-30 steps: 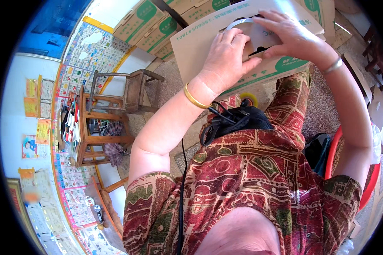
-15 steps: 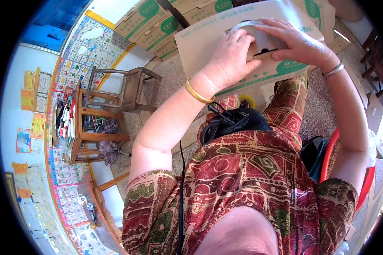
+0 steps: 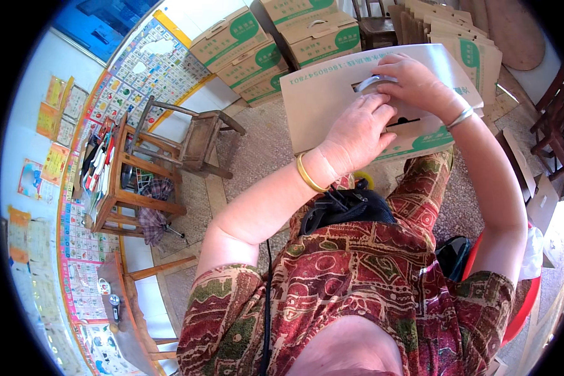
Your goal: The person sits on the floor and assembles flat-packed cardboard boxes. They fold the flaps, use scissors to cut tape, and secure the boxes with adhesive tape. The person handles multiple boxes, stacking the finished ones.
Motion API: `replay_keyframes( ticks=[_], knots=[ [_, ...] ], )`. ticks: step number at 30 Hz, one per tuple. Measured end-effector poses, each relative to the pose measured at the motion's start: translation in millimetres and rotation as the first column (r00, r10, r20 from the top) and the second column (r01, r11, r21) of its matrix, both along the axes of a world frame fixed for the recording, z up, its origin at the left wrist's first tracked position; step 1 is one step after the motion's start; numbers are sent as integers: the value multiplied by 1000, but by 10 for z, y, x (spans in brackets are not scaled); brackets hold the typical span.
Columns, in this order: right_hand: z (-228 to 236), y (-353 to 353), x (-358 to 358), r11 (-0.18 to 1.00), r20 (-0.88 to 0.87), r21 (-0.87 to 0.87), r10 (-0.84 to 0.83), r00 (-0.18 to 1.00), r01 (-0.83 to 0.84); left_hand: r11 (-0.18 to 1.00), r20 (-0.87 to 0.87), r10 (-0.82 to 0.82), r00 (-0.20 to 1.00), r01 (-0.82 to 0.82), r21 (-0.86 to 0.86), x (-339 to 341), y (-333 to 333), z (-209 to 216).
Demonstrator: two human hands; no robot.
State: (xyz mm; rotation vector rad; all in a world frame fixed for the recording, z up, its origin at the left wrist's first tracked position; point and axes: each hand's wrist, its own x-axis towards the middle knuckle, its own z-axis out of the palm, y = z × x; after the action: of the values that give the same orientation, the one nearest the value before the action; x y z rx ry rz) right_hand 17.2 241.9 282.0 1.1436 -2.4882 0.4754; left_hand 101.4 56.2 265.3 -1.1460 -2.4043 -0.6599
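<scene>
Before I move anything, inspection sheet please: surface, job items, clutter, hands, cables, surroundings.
Surface: speckled floor around the legs; the carton's support is hidden.
Job items: cardboard carton with green print; curved white handle at the slot in its upper face.
Clutter: flattened cardboard beyond the carton, on the right; white plastic bag at far right.
Left hand: over the carton's upper face, fingertips near the handle; exact grip unclear.
Right hand: fingers at the handle; exact grip unclear.
Cables: black cable down the shirt front; ends not traceable.
Surroundings: stacked cartons beyond; wooden chair and poster-covered wall at left.
</scene>
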Motion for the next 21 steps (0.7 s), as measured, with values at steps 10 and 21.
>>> replay_keyframes(
  ticks=[10, 21],
  knots=[
    [-110, -18, 67, 919, 5, -389, -63, 998, 60, 999, 0, -52, 999, 52, 12, 32, 22, -21],
    [309, 32, 348, 813, 324, -547, -15, 946, 200, 994, -153, -26, 988, 10, -107, 35, -113, 251]
  ],
)
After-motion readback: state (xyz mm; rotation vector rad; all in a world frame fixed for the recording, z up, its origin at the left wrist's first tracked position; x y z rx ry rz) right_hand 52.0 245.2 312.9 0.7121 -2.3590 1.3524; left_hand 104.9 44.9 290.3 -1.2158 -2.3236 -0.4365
